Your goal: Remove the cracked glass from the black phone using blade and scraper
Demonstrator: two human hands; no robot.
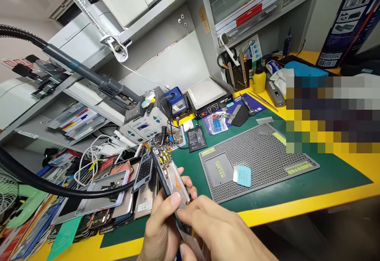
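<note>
An opened smartphone (170, 178) is tilted upright in my left hand (162, 223), whose fingers and thumb wrap around its sides. Its circuit board shows at the upper end, and below that lies a silvery battery area with an orange mark. My right hand (221, 227) is closed at the phone's lower end, index finger touching it. Under those fingers a thin pale piece (192, 242) juts downward; what exactly they pinch is hidden. Just left of the phone, a dark phone frame (143, 170) leans on the pile.
A grey perforated mat (261, 162) bears a light-blue card (244, 176). Behind it lie a black battery (196, 138) and a screwdriver (247, 104). A hot-air station (144, 126) stands at the back; its black hose (89, 193) arcs across the left over piled phones and tablets.
</note>
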